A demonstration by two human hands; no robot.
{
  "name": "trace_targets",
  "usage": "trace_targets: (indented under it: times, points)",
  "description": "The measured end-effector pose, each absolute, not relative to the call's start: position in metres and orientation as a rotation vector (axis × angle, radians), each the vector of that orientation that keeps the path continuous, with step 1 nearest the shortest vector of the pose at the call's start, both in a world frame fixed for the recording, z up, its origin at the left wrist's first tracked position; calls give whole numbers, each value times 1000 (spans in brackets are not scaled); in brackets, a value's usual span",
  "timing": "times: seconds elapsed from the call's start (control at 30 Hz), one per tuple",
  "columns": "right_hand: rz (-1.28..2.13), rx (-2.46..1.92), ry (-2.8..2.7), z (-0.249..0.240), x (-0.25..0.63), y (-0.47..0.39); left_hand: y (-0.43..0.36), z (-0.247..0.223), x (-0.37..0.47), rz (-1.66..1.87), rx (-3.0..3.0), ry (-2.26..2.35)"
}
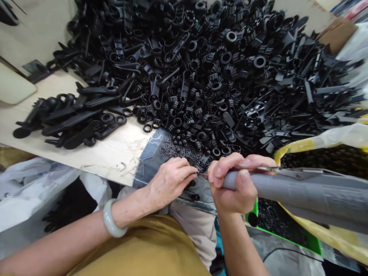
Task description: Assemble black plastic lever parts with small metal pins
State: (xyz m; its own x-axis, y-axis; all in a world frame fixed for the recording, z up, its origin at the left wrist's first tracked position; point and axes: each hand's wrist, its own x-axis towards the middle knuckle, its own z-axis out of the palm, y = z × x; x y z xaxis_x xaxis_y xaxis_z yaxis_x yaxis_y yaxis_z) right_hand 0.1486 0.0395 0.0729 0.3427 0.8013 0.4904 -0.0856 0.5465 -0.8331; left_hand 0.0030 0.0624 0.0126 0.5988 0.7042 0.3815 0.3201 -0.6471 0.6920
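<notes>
My right hand point(231, 188) is wrapped round the front end of a thick grey cylindrical tool point(310, 191) with a metal lever along its top. A thin tip, partly hidden by my fingers, points left from it. My left hand point(172, 178) is closed in a pinch just left of that tip, and whatever lies between its fingertips is too small to make out. Tiny dark grey beads point(179, 149) lie just beyond my left fingers on a dark work mat point(148, 163). A few small black parts point(194, 197) sit below my fingertips.
A large heap of black plastic parts point(201, 76) covers the back of the table point(120, 165). Long black handle-like pieces point(77, 119) are grouped at left. At right are a yellow-edged bag point(296, 145) of dark pieces and a green-edged bin point(299, 241).
</notes>
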Motion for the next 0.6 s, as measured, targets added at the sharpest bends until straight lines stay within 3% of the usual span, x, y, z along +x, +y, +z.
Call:
trace_targets:
  times: [0.6]
  points:
    - [667,-797,-1041,69,149,36,62,13,9,950,2193,812]
